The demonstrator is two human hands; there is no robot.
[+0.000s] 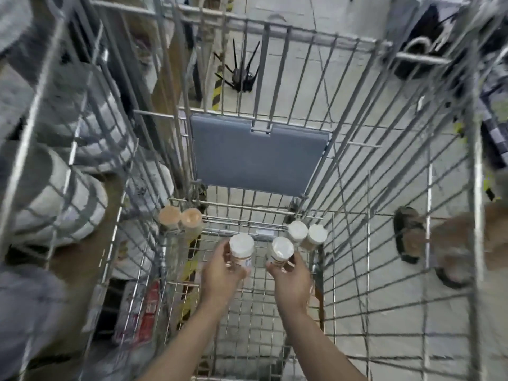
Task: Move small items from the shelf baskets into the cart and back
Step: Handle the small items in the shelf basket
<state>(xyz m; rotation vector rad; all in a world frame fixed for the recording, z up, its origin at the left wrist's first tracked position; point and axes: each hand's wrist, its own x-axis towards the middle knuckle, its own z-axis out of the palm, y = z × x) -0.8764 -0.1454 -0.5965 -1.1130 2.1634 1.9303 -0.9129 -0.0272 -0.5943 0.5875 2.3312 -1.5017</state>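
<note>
I look down into a wire shopping cart (pixel 384 188). My left hand (pixel 220 273) grips a small white-lidded jar (pixel 241 247) low inside the cart. My right hand (pixel 291 279) grips a second white-lidded jar (pixel 281 251) beside it. Two more white-lidded jars (pixel 306 235) stand together at the cart floor's far right. At the far left of the floor stand two jars with pale orange lids (pixel 181 218). Both forearms reach in from the bottom of the view.
A grey flap (pixel 258 158) hangs on the cart's far wall. Shelf baskets with grey and white goods (pixel 55 188) sit left of the cart. A red packet (pixel 148 306) lies low at the left. A sandalled foot (pixel 428 243) stands right of the cart on the tiled floor.
</note>
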